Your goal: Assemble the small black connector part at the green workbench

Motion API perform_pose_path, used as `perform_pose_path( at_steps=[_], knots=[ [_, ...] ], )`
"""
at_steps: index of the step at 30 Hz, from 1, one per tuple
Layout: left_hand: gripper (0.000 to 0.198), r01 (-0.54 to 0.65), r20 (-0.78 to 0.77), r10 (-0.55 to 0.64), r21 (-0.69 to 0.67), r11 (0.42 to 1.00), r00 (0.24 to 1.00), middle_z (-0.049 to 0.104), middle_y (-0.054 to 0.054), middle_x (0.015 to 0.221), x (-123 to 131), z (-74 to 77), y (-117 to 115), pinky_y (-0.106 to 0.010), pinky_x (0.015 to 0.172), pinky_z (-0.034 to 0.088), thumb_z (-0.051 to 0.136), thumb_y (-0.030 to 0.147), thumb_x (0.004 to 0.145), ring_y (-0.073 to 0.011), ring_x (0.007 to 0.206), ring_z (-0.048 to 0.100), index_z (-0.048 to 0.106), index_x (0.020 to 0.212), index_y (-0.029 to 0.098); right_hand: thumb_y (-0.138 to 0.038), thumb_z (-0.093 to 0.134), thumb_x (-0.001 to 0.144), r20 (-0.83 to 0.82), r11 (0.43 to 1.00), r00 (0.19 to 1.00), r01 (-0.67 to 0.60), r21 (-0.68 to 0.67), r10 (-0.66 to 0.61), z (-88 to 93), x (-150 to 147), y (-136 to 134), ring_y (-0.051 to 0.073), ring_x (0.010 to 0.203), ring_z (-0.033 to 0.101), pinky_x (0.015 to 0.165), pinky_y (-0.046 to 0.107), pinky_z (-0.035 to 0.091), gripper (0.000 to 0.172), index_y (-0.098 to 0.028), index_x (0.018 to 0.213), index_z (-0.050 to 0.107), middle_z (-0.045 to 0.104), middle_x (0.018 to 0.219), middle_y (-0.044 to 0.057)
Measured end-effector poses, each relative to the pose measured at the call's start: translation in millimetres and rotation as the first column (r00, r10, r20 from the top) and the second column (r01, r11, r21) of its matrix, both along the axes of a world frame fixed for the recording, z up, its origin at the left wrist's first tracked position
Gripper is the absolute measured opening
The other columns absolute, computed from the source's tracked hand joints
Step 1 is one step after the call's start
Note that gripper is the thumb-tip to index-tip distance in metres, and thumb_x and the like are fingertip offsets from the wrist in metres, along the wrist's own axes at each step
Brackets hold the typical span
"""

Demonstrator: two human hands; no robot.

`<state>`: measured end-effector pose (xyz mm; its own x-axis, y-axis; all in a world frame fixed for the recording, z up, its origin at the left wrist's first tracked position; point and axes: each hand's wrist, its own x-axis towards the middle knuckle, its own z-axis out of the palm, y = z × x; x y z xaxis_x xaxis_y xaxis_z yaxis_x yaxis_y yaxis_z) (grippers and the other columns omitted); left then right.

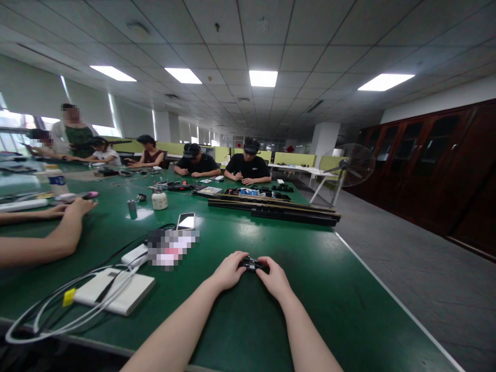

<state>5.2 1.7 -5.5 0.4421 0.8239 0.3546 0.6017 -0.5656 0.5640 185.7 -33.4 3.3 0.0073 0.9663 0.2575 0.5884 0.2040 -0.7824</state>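
Note:
Between my two hands, on or just above the green table (248, 330), is a small black part (252, 264) with some lighter detail; its exact kind is too small to make out. My left hand (231, 269) grips its left end with fingers and thumb. From the right, my right hand (274, 276) closes on the opposite end. Fingers cover both ends of the part, so only its middle shows.
Long black rails (294, 216) lie across the table ahead. To the left are a white box (116, 292) with looped cables, a phone (186, 221), a jar (159, 200) and a grey cylinder (132, 209). A co-worker's arms (58, 232) rest at far left. A fan (343, 164) stands beyond the right edge.

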Motion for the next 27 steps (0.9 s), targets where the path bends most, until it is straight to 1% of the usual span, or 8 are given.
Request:
perform_pose_path(
  at_steps=[7,12,20,27],
  knots=[
    [0.042,-0.012,-0.009,0.011,-0.010,1.000,1.000,0.056,-0.008,0.119,0.8,2.8,-1.7,-0.034,0.100,0.036,0.052,0.014,0.076,-0.0216,0.112,0.050,0.053,0.117,0.019,-0.020,0.056,0.068,-0.003,1.000,1.000,-0.021,-0.010,0.021,-0.7,-0.6,1.7,0.019,0.096,0.060,0.089,0.033,0.044,0.028,-0.020,0.096,0.060,0.067,0.099,0.005],
    [0.042,-0.008,0.005,0.008,-0.009,1.000,1.000,0.056,-0.008,0.119,0.6,1.3,-1.3,-0.035,0.099,0.037,0.053,0.016,0.076,-0.0221,0.110,0.050,0.052,0.118,0.019,-0.019,0.056,0.068,-0.009,1.000,1.000,-0.024,-0.004,0.024,-0.1,-0.6,1.2,0.019,0.097,0.060,0.089,0.033,0.044,0.028,-0.020,0.096,0.060,0.067,0.100,0.005],
    [0.043,-0.004,0.029,0.004,-0.010,1.000,1.000,0.056,-0.008,0.119,0.3,-1.6,1.5,-0.035,0.100,0.037,0.052,0.014,0.075,-0.0222,0.112,0.050,0.053,0.117,0.019,-0.019,0.055,0.069,0.011,1.000,1.000,-0.010,-0.011,0.010,2.2,-1.3,-0.9,0.019,0.095,0.061,0.088,0.031,0.044,0.026,-0.021,0.094,0.060,0.067,0.099,0.004],
    [0.042,0.003,0.045,-0.003,-0.003,1.000,0.999,0.057,-0.008,0.118,-0.5,-1.4,1.5,-0.035,0.099,0.037,0.053,0.014,0.074,-0.0225,0.111,0.051,0.054,0.116,0.018,-0.022,0.054,0.070,0.036,1.000,0.999,-0.009,-0.003,0.009,-1.8,0.2,2.5,0.019,0.095,0.061,0.087,0.032,0.044,0.025,-0.022,0.094,0.060,0.067,0.099,0.004]
  ],
)
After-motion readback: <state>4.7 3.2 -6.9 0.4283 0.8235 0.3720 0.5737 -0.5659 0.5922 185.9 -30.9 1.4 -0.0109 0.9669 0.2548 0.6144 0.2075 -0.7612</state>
